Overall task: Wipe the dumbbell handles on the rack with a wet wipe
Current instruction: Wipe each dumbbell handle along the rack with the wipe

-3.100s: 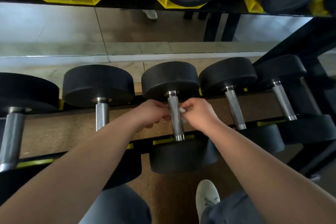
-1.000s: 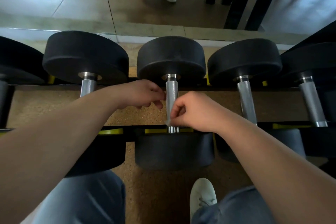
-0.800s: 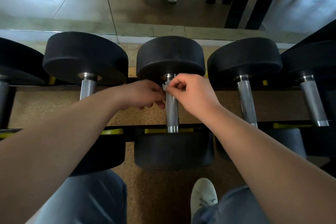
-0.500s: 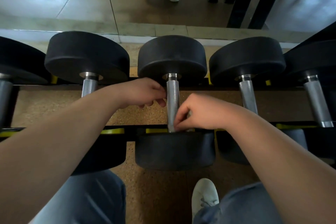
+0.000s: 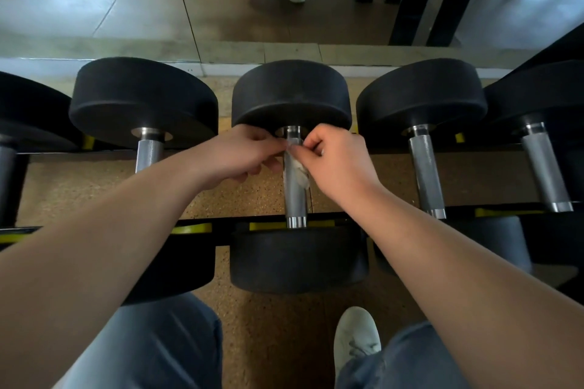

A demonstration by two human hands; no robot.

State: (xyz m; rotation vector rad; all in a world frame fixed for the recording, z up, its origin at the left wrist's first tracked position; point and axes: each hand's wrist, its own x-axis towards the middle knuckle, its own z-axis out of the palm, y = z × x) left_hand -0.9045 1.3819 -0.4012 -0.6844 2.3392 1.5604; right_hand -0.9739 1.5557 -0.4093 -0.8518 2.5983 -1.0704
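Observation:
Several black dumbbells with steel handles lie on a rack (image 5: 347,223) below me. The middle dumbbell's handle (image 5: 294,199) runs toward me between both hands. A small white wet wipe (image 5: 299,169) lies against the upper part of that handle. My right hand (image 5: 336,161) pinches the wipe at the handle's far end, near the black head (image 5: 290,95). My left hand (image 5: 240,155) has its fingers curled on the left side of the handle and meets the wipe's top edge with its fingertips.
Neighbouring dumbbell handles stand to the left (image 5: 148,155) and right (image 5: 425,174), with another at far right (image 5: 545,170). A mirror (image 5: 126,3) behind the rack reflects the floor and a person's shoes. My white shoe (image 5: 355,341) rests on the cork floor below.
My right hand slid with the wipe from the near end of the handle up to the far end by the head. My left hand stayed beside the handle.

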